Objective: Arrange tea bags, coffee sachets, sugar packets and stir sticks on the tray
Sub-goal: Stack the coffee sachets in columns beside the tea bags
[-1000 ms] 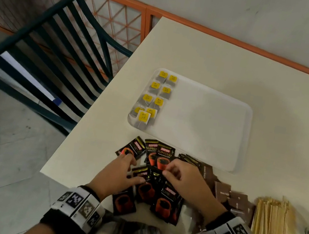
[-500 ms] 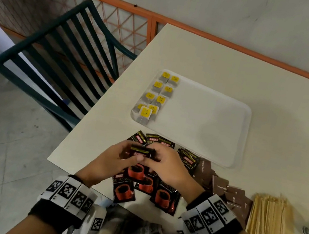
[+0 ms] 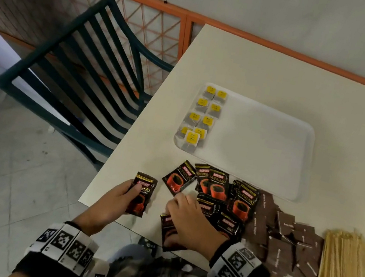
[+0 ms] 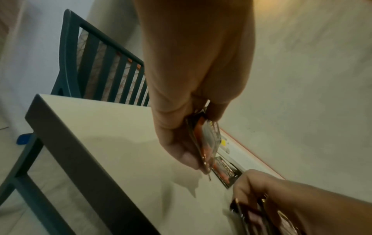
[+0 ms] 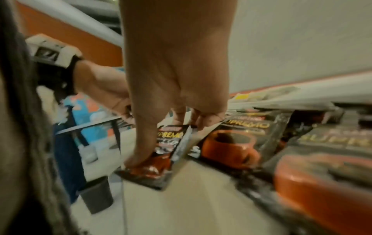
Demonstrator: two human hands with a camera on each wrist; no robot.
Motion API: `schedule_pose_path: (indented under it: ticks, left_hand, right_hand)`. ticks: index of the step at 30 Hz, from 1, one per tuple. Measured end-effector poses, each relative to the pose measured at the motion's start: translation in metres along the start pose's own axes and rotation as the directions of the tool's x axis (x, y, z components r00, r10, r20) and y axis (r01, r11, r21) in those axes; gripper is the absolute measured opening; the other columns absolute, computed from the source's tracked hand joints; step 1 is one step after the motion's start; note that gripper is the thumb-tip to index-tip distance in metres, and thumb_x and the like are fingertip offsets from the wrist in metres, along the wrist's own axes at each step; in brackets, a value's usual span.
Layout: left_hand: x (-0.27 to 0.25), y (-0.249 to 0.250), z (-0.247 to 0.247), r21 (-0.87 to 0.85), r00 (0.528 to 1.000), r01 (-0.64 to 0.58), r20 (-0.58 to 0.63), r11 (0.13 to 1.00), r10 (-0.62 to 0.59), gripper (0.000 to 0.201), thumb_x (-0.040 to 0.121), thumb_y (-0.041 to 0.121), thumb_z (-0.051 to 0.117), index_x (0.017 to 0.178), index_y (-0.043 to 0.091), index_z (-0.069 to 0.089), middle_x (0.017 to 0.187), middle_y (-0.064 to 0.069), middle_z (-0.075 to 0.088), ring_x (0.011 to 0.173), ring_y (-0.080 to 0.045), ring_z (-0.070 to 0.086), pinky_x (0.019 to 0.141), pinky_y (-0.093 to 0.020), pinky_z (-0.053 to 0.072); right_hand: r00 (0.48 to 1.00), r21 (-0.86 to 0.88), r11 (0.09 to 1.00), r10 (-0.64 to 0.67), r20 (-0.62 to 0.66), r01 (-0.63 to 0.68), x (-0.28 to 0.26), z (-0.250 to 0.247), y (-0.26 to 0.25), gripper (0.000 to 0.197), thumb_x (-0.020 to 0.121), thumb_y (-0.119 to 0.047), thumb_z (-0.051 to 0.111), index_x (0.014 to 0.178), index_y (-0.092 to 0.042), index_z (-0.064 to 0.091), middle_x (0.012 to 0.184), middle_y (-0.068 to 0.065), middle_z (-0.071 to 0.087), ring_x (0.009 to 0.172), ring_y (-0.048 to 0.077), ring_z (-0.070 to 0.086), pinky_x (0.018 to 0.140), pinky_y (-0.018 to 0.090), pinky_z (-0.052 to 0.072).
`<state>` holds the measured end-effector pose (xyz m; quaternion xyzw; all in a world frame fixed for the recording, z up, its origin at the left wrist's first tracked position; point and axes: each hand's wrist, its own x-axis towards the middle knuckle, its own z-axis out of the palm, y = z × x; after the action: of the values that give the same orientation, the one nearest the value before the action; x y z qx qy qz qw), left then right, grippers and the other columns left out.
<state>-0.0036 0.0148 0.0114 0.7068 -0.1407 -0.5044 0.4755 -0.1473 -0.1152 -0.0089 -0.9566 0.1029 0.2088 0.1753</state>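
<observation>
A white tray [image 3: 273,142] lies mid-table with several yellow-tagged tea bags [image 3: 201,117] in two columns along its left side. Black coffee sachets [image 3: 216,188] are scattered in front of it. My left hand [image 3: 122,195] holds a small stack of coffee sachets [image 3: 141,194] at the table's front left corner, thumb on top; the left wrist view shows the held stack [image 4: 203,143] edge-on. My right hand [image 3: 186,219] pinches one coffee sachet [image 5: 161,152] near the front edge, thumb on its face and fingers behind its top. Brown sugar packets [image 3: 284,244] and wooden stir sticks [image 3: 346,269] lie to the right.
A dark green slatted chair [image 3: 85,77] stands left of the table. An orange lattice railing [image 3: 147,24] runs behind. The cream table [image 3: 284,78] ends just in front of my hands, with tiled floor [image 3: 12,169] below on the left.
My hands were together over the sachet pile; the left hand has pulled away to the left with sachets in it, and the right hand has dropped to a sachet at the front edge.
</observation>
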Motion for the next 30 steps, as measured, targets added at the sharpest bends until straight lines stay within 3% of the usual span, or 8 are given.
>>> schedule_pose_path:
  ticks: [2, 5, 9, 14, 20, 25, 27, 30]
  left_hand:
    - [0.001, 0.000, -0.001, 0.015, 1.000, -0.027, 0.014, 1.000, 0.027, 0.018, 0.099, 0.025, 0.036, 0.097, 0.025, 0.055, 0.094, -0.002, 0.067, 0.085, -0.014, 0.065, 0.067, -0.018, 0.053]
    - [0.004, 0.002, -0.003, 0.103, 0.994, -0.088, 0.065, 0.991, 0.082, 0.020, 0.095, 0.033, 0.037, 0.102, 0.026, 0.054, 0.100, -0.003, 0.066, 0.096, -0.020, 0.065, 0.076, -0.022, 0.055]
    - [0.010, 0.009, -0.003, 0.036, 0.960, -0.080, 0.272, 0.996, 0.067, 0.035, 0.096, 0.037, 0.032, 0.117, 0.018, 0.053, 0.106, -0.011, 0.068, 0.096, -0.022, 0.068, 0.078, -0.032, 0.056]
    - [0.023, 0.015, -0.011, 0.097, 0.950, -0.153, 0.288, 0.984, 0.119, 0.024, 0.089, 0.008, 0.054, 0.112, 0.012, 0.049, 0.100, -0.018, 0.064, 0.082, -0.023, 0.067, 0.069, -0.036, 0.058]
    - [0.035, 0.016, -0.020, 0.186, 0.987, -0.084, 0.149, 0.979, 0.056, 0.019, 0.094, 0.008, 0.048, 0.102, 0.025, 0.053, 0.097, -0.008, 0.068, 0.087, -0.021, 0.066, 0.083, -0.039, 0.054]
    - [0.047, 0.014, -0.020, 0.190, 0.997, 0.000, 0.069, 0.982, -0.014, 0.014, 0.097, 0.016, 0.042, 0.104, 0.023, 0.052, 0.101, -0.008, 0.067, 0.094, -0.023, 0.065, 0.085, -0.039, 0.052]
    - [0.048, 0.013, -0.018, 0.178, 0.996, 0.035, 0.080, 0.983, -0.049, 0.016, 0.098, 0.016, 0.040, 0.109, 0.016, 0.050, 0.100, -0.011, 0.067, 0.088, -0.023, 0.065, 0.075, -0.032, 0.051]
    - [0.049, 0.010, -0.014, 0.208, 0.991, 0.060, 0.105, 0.976, -0.083, 0.019, 0.098, 0.019, 0.039, 0.114, 0.015, 0.049, 0.103, -0.012, 0.066, 0.088, -0.021, 0.065, 0.067, -0.027, 0.048]
  right_hand:
    - [0.999, 0.186, 0.981, 0.051, 0.003, -0.051, 0.001, -0.009, -0.004, 0.049, 0.079, -0.031, 0.069, 0.113, -0.010, 0.041, 0.116, 0.012, 0.051, 0.109, 0.026, 0.048, 0.088, 0.035, 0.039]
    - [0.996, 0.623, 0.778, 0.094, 0.007, -0.078, 0.003, -0.025, -0.009, 0.037, 0.090, -0.018, 0.057, 0.120, -0.010, 0.037, 0.116, 0.010, 0.055, 0.105, 0.018, 0.054, 0.081, 0.026, 0.041]
    - [0.982, 0.780, 0.626, 0.142, -0.124, 0.008, 0.017, -0.031, -0.018, 0.041, 0.095, -0.021, 0.048, 0.129, -0.007, 0.029, 0.115, 0.008, 0.049, 0.102, 0.015, 0.050, 0.087, 0.026, 0.038]
    - [0.951, 0.451, 0.880, 0.253, -0.177, -0.150, 0.036, -0.030, -0.021, 0.049, 0.101, -0.030, 0.027, 0.147, -0.014, 0.019, 0.131, 0.015, 0.039, 0.121, 0.029, 0.034, 0.103, 0.035, 0.025]
    - [0.916, 0.196, 0.924, 0.362, -0.173, -0.328, 0.037, -0.007, -0.008, 0.072, 0.091, -0.051, 0.007, 0.145, -0.005, 0.022, 0.153, 0.014, 0.019, 0.143, 0.025, 0.013, 0.115, 0.042, 0.011]
    - [0.973, 0.088, 0.986, 0.154, -0.174, -0.140, 0.025, 0.006, -0.025, 0.082, 0.086, -0.058, 0.047, 0.144, -0.003, 0.023, 0.153, 0.015, 0.020, 0.143, 0.028, 0.014, 0.117, 0.040, 0.006]
    - [0.985, 0.065, 0.995, 0.083, -0.153, -0.074, 0.019, 0.011, -0.032, 0.085, 0.080, -0.054, 0.059, 0.141, -0.004, 0.028, 0.149, 0.015, 0.026, 0.139, 0.030, 0.020, 0.116, 0.041, 0.012]
    - [0.987, -0.001, 1.000, -0.017, -0.160, 0.017, 0.015, 0.020, -0.038, 0.065, 0.083, -0.042, 0.062, 0.131, -0.003, 0.042, 0.135, 0.017, 0.042, 0.125, 0.033, 0.037, 0.108, 0.045, 0.032]
